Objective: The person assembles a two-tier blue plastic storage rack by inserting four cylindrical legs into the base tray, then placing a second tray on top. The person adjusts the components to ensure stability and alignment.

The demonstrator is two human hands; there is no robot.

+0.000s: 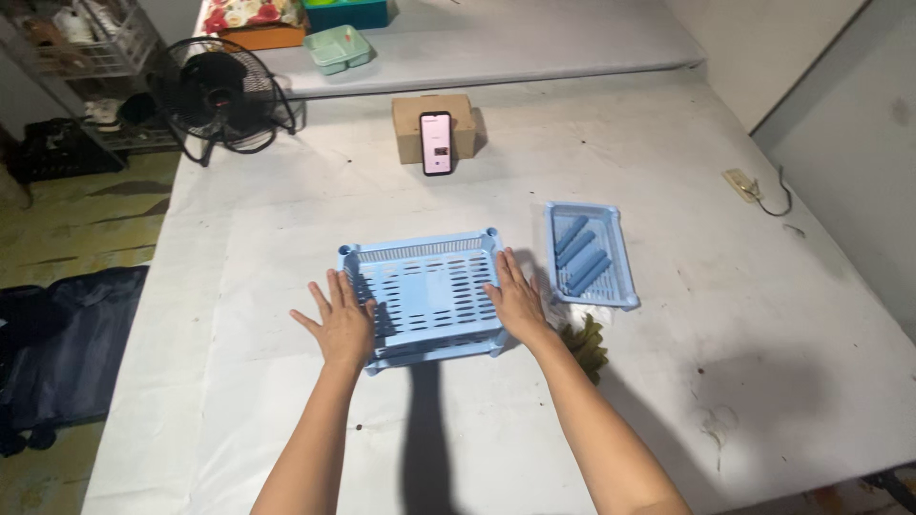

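Observation:
A light blue slotted plastic tray (426, 286) lies on the white-covered table (286, 238), apparently stacked on another tray of the same kind. My left hand (339, 322) rests flat against its left side, fingers spread. My right hand (517, 300) lies flat on its right side, fingers straight. Neither hand grips anything. To the right sits a smaller blue tray (588, 254) holding several blue tube-shaped pieces (578, 250).
A phone (437, 143) leans upright on a cardboard box (408, 129) behind the trays. A black fan (221, 95) stands at the table's far left corner. A green rag (587, 345) lies by my right wrist. A green lunch box (338, 48) sits far back.

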